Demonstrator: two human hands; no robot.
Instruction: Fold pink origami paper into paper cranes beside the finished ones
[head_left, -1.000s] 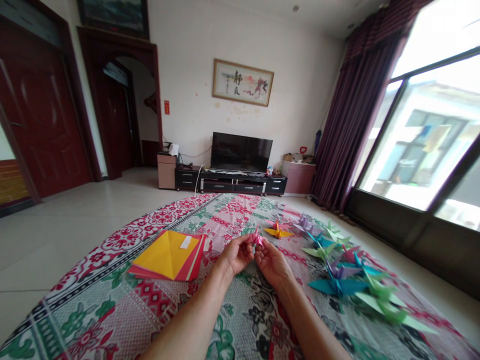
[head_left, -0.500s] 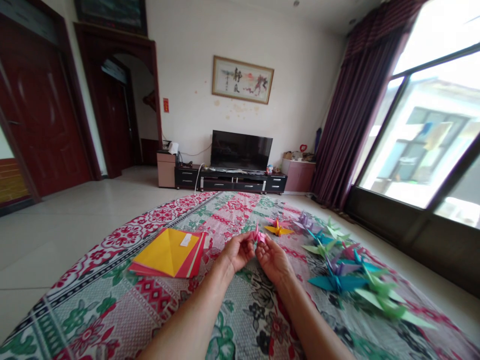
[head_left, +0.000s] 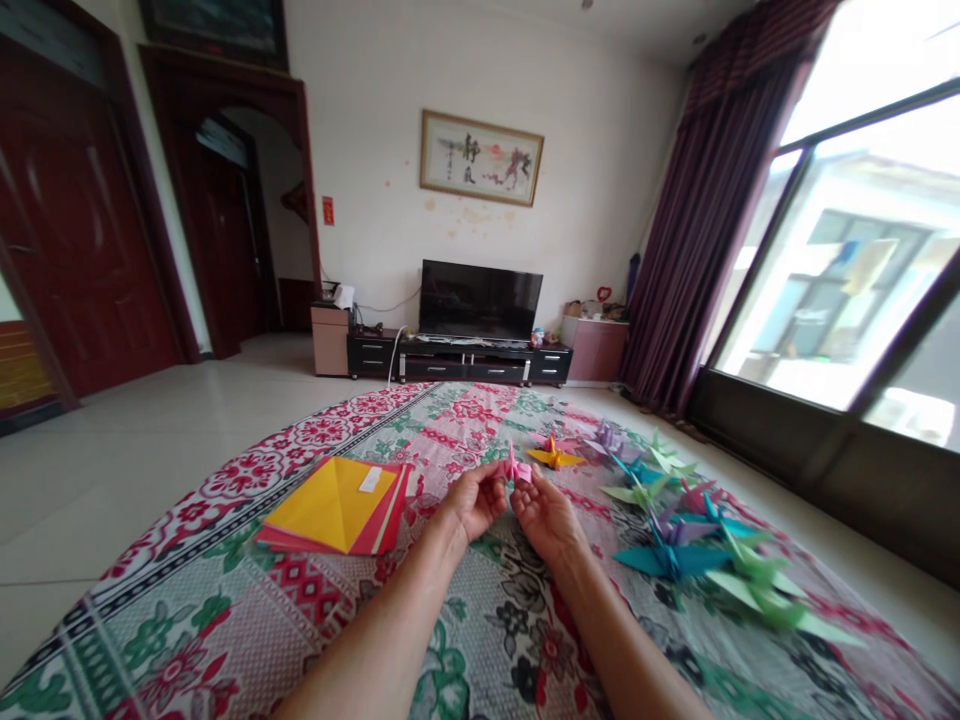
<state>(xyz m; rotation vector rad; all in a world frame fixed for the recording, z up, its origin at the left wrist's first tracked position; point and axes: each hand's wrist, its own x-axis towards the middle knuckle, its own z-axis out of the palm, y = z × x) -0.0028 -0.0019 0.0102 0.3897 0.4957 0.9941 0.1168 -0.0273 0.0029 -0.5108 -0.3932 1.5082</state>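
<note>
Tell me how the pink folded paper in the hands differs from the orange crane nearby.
The left hand and right hand hold the pink paper; the orange crane rests on the tablecloth. Fingers partly hide the pink paper; the orange crane shows both wings spread. Both are folded paper.

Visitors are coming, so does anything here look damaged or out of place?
Yes: yellowish blotches below the framed picture, perhaps damage, stand out against the pale wall. The paper stack lies uneven, a white scrap on top.
</note>
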